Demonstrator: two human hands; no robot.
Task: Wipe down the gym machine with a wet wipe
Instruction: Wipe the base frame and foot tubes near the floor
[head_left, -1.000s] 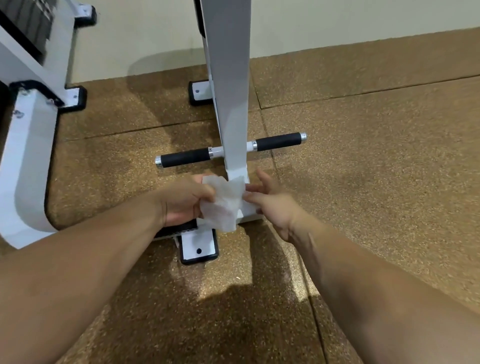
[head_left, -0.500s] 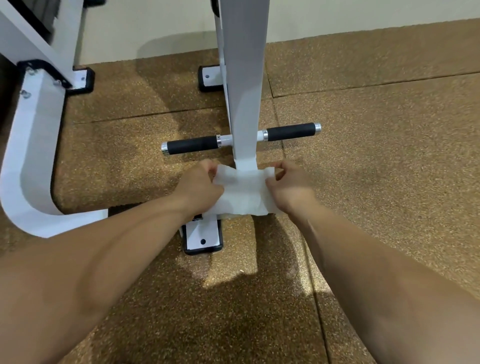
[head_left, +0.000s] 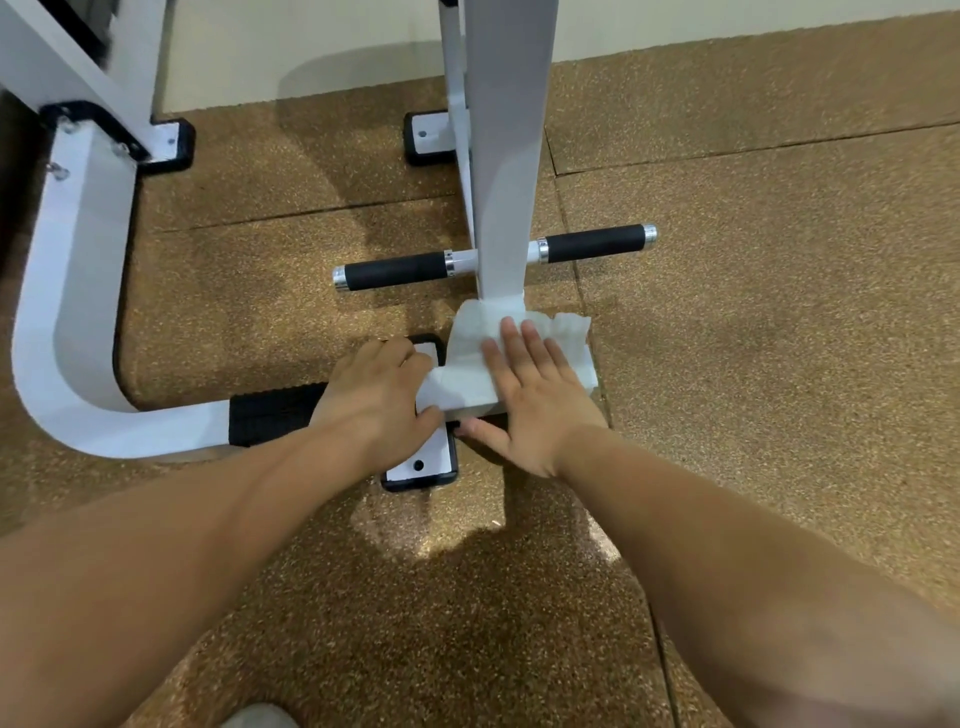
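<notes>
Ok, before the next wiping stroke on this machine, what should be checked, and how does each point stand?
1. wipe spread over the base: ok.
2. right hand flat on the wipe: ok.
3. left hand grips the wipe's left end: ok.
4. wipe wet enough: cannot tell.
5. post already wiped: cannot tell.
6. handles apart from both hands: ok.

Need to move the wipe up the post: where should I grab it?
Pinch the ruffled far-right corner of the wipe, coming from the right: it stands free of the bar, while the middle lies flat under the right hand.
</notes>
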